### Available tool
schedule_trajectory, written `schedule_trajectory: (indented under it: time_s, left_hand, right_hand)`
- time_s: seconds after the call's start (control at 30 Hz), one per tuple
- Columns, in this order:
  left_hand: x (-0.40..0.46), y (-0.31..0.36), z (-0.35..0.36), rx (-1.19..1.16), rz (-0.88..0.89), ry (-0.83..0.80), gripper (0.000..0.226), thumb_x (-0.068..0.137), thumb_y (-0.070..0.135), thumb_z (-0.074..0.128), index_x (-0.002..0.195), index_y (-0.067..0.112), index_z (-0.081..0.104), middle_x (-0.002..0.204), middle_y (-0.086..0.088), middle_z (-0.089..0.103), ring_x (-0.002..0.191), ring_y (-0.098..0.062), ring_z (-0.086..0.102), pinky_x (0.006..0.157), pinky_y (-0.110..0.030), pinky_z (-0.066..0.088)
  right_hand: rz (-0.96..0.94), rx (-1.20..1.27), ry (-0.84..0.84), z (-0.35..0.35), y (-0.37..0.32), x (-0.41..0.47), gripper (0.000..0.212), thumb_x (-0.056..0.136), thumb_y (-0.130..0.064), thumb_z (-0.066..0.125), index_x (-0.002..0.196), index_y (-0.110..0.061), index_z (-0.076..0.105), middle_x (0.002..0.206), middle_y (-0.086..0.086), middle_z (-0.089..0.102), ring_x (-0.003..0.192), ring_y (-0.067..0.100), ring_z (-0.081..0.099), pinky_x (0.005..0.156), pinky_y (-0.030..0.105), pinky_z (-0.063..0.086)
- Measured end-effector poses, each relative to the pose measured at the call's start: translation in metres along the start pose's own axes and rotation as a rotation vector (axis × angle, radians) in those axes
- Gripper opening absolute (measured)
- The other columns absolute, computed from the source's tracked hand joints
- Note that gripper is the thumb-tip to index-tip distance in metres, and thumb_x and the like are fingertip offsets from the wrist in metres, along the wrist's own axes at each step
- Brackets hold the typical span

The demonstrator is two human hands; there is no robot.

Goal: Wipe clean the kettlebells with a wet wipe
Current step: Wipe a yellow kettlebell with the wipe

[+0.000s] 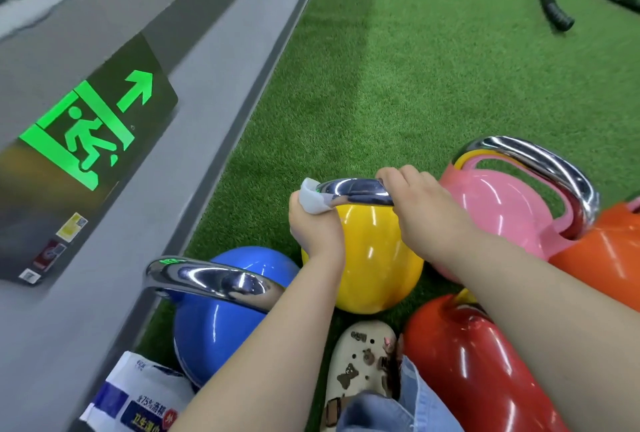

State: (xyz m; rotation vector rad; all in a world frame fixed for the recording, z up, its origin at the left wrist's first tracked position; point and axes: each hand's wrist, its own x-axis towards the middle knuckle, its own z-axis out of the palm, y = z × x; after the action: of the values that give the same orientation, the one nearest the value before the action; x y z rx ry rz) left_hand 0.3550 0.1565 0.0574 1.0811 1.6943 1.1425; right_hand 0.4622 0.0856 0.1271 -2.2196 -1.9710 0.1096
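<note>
While the right hand curls over the right end of the chrome handle of the glossy yellow kettlebell, apparently to steady the weight, the left hand pinches a crumpled white wet wipe against the handle's left end, where the rubbing seems to be happening. That kettlebell stands on the green artificial turf, near the middle of the view. Round it sit a shiny blue kettlebell at 8 o'clock, a pink one at 2 o'clock, an orange one at 3 o'clock, cut by the frame edge, and a red one at 5 o'clock, its handle hidden behind the right forearm. A white-and-blue wipes packet lies at 7 o'clock, half out of view, probably kept near for fresh sheets. How much of the yellow handle is already wiped cannot be told. The fingertips of the left hand are hidden behind the wipe.
</note>
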Motion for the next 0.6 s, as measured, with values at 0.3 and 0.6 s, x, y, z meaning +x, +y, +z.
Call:
schedule_trajectory:
  time_s: [0.3, 0.6]
  left_hand:
    - [-0.008, -0.008, -0.001, -0.058, -0.125, 0.044, 0.011, 0.078, 0.009, 0.056, 0.083, 0.018, 0.054, 0.081, 0.0, 0.058, 0.079, -0.022, 0.054, 0.067, -0.025, 0.039]
    - [0.004, -0.005, -0.007, 0.026, -0.086, -0.111, 0.023, 0.074, 0.005, 0.057, 0.069, 0.027, 0.053, 0.073, 0.003, 0.059, 0.073, -0.022, 0.059, 0.069, -0.038, 0.053]
  right_hand:
    - [0.064, 0.032, 0.009, 0.0, -0.007, 0.0, 0.047, 0.086, 0.0, 0.041, 0.128, -0.019, 0.038, 0.115, 0.007, 0.045, 0.1, 0.027, 0.043, 0.081, 0.032, 0.032]
    - [0.074, 0.052, -0.027, -0.001, -0.005, 0.001, 0.05, 0.084, 0.003, 0.042, 0.127, -0.021, 0.036, 0.116, 0.005, 0.044, 0.1, 0.025, 0.043, 0.076, 0.029, 0.029]
